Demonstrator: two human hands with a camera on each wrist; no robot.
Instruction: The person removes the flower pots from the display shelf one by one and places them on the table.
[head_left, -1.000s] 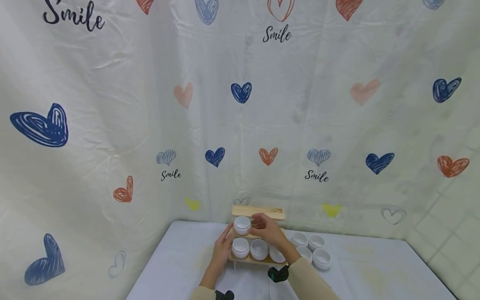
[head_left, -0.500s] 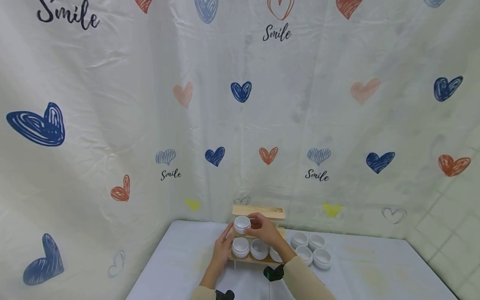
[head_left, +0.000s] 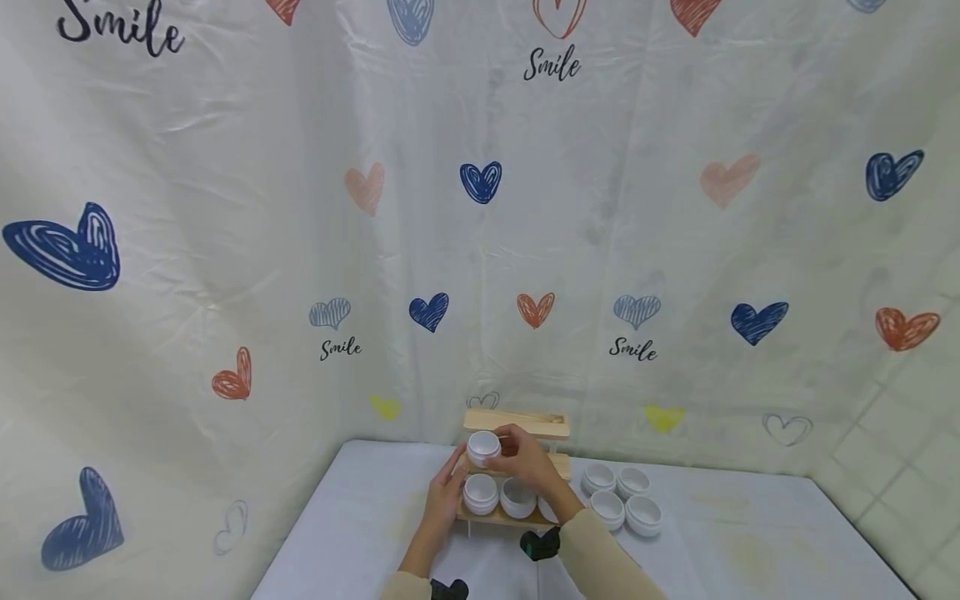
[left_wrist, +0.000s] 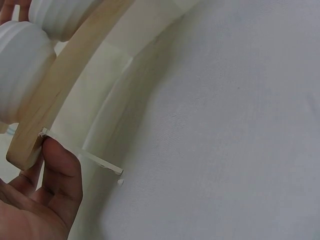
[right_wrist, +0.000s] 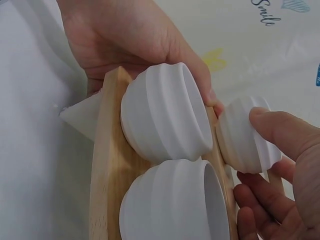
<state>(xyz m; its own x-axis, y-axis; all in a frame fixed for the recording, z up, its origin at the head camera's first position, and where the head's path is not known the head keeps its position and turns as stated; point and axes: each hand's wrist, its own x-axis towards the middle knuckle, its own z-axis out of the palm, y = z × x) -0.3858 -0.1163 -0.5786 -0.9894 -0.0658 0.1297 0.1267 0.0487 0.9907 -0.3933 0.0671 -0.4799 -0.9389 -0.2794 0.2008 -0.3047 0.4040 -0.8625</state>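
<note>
In the head view a tiered wooden rack [head_left: 517,423] stands at the back of the table. My left hand [head_left: 442,504] holds its left end; in the left wrist view the thumb [left_wrist: 62,162] lies against the corner of the lower wooden shelf [left_wrist: 65,75]. With my right hand [head_left: 528,458] I pinch a white ribbed cup [head_left: 483,448] at the left end of the middle tier. The right wrist view has the thumb [right_wrist: 285,130] on this cup's side and the fingers curled below it. White cups [head_left: 481,493] line the lower tier, the rightmost mostly behind my right wrist.
Several more white cups [head_left: 643,515] stand grouped on the table to the right of the rack. A white cloth [head_left: 720,542] covers the table. Behind the rack hangs a curtain [head_left: 570,250] printed with hearts. A thin clear support [left_wrist: 102,162] shows below the shelf.
My right wrist and forearm have swung slightly left, while the fingers stay at the same cup. The left hand and the rack look unmoved.
</note>
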